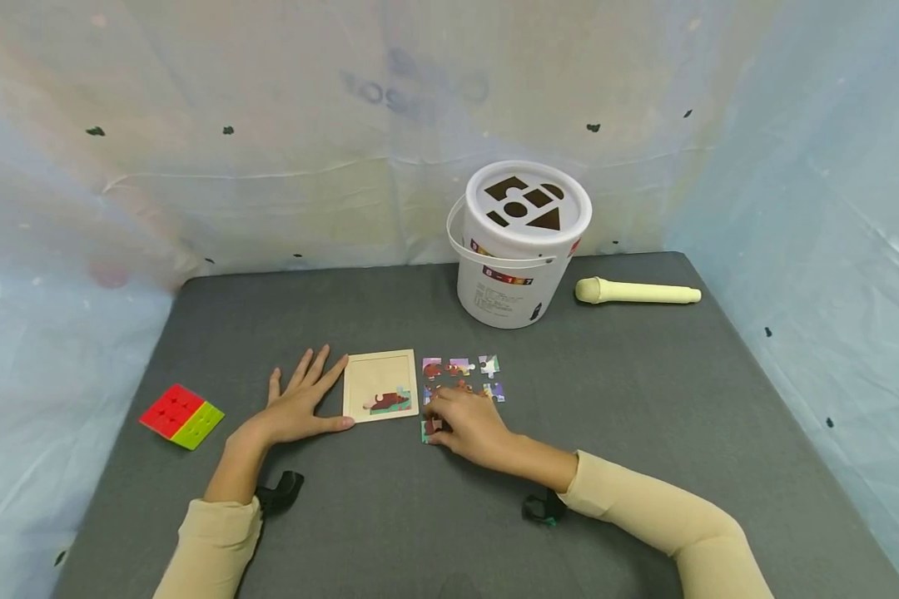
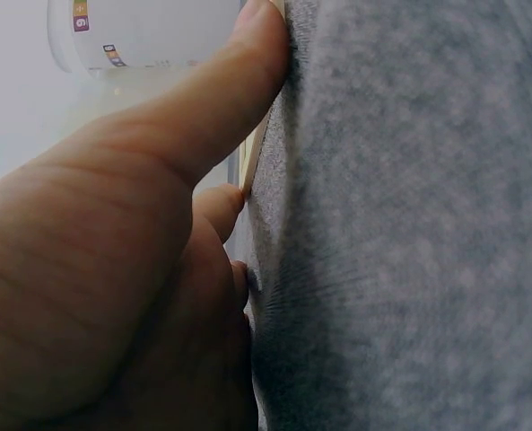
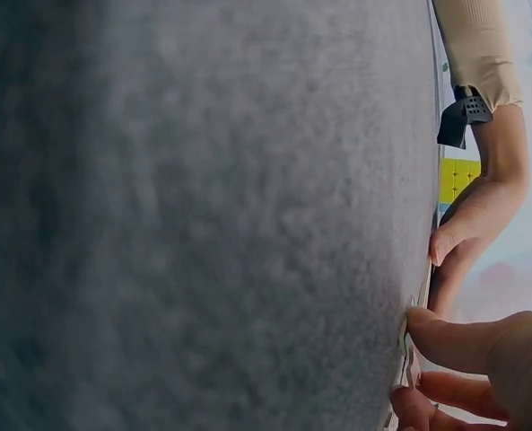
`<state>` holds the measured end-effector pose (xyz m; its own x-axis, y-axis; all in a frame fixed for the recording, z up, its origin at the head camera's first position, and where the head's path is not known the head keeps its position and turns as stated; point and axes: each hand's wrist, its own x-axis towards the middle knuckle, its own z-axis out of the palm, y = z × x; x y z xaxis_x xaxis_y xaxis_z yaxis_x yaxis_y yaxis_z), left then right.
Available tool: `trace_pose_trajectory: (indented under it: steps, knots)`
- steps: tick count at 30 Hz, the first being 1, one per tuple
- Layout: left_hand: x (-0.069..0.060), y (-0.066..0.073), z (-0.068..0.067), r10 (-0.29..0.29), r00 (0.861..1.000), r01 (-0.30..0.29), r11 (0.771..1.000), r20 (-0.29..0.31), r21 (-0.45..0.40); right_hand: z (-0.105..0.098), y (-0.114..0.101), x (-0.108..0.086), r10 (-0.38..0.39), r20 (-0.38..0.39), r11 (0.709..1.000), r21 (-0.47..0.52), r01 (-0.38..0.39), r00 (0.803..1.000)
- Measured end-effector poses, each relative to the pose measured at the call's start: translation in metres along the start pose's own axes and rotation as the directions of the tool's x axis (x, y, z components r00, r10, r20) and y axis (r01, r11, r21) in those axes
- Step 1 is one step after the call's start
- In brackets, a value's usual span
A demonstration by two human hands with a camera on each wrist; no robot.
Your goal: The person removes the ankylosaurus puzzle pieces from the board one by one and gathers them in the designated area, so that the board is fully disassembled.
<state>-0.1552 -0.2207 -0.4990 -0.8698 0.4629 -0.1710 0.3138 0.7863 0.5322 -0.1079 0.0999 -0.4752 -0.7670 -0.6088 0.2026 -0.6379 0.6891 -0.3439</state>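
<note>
A square wooden puzzle tray (image 1: 379,358) lies on the table with a few joined pieces (image 1: 389,401) in its lower right corner. Spread wide, my left hand (image 1: 294,408) rests at the tray's left side, its thumb and forefinger touching the edge. Right of the tray, my right hand (image 1: 470,426) pinches a puzzle piece (image 1: 427,431) between thumb and fingers, low over the table. Several loose pieces lie just beyond it, among them a pale one (image 1: 489,364); the hand partly covers others. In the right wrist view the pinched piece (image 3: 407,346) shows edge-on.
A white lidded bucket (image 1: 511,291) with shape cutouts stands at the back. To its right lies a pale yellow toy microphone (image 1: 640,292). A red and yellow-green puzzle cube (image 1: 183,416) sits at the left. The grey table (image 1: 389,532) meets hanging plastic sheeting at the back.
</note>
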Motion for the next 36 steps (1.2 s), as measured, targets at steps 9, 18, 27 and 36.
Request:
trace_pose_trajectory:
  steps: [9, 18, 27, 36]
  knots:
    - [0.003, -0.004, 0.002, -0.038, 0.998, 0.036, 0.999, 0.046, 0.037, -0.002, -0.002, 0.001, 0.012, 0.018, 1.000, -0.016, -0.012, 1.000]
    - [0.003, -0.006, 0.004, -0.043, 0.998, 0.041, 0.998, 0.050, 0.038, -0.008, -0.011, 0.021, 0.036, 0.016, 0.999, 0.031, -0.037, 0.999]
    - [0.004, -0.007, 0.003, -0.037, 0.998, 0.035, 0.999, 0.042, 0.037, 0.002, -0.036, 0.068, 0.022, 0.085, 0.999, 0.024, -0.024, 0.996]
    - [0.004, -0.005, 0.001, -0.038, 0.998, 0.036, 0.999, 0.050, 0.031, 0.011, -0.045, 0.085, 0.084, 0.209, 0.996, -0.032, -0.079, 0.974]
